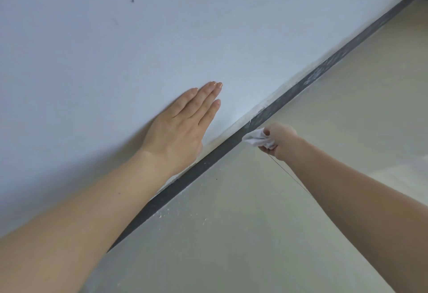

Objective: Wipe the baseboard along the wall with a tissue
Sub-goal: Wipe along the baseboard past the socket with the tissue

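Head view: tissue wad pressed to the baseboard

The right hand (280, 141) has its fingers curled round a crumpled white tissue (254, 138), whose free edge touches the dark baseboard (324, 68) where wall (162, 26) meets floor (301, 223). The left hand (178, 126) lies flat on the wall, fingers straight, holding nothing. The tissue looks light, soft and easily torn; I judge it best held bunched, as here, so a thick fold meets the dusty stretch beyond
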The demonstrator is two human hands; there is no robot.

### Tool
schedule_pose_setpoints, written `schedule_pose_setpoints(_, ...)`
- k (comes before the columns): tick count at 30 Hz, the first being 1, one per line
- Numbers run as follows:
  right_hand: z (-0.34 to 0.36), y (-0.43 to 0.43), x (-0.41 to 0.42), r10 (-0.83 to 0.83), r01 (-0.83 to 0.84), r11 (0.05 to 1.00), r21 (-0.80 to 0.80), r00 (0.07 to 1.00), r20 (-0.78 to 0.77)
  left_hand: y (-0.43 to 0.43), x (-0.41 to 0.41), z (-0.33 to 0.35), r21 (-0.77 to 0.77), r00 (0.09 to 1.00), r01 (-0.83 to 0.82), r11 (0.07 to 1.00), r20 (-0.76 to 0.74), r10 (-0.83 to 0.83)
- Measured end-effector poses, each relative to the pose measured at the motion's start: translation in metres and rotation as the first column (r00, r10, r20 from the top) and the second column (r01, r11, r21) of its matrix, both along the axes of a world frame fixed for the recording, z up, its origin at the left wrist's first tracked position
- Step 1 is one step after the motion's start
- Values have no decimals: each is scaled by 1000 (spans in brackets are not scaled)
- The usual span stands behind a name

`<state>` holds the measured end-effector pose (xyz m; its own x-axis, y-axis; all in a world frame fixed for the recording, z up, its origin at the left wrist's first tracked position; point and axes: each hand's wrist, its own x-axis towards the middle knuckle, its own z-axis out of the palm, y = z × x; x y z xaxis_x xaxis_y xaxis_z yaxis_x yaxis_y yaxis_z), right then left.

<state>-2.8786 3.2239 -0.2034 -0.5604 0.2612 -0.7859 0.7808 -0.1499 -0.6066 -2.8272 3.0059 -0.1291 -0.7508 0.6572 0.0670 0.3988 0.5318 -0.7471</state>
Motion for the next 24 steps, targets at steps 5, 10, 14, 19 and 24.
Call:
schedule_pose_setpoints(5, 61, -39, -7, 180, -170, 972, 160, 982, -50, -6, 6, 20, -103, 992, -13, 995, 120, 26)
schedule_pose_setpoints(10, 27, -77, 9, 426, -440, 871, 218, 898, 111, -14, 6, 13, -61, 998, 20, 998, 57, -16)
schedule_pose_setpoints(14, -50, -101, 51, 167, -161, 986, -49, 970, 178, -11, 3, -1, 12, 1000, 11, 1000, -24, -10)
schedule_pose_setpoints(19, -99, -116, 70, 143, -105, 977, -187, 968, 205, 7, 3, -14, 155, 993, -51, 987, -95, 66)
schedule_pose_setpoints(24, -112, -125, 48, 146, -116, 962, -247, 984, 104, 5, 7, -35, 170, 978, -99, 980, -166, 128)
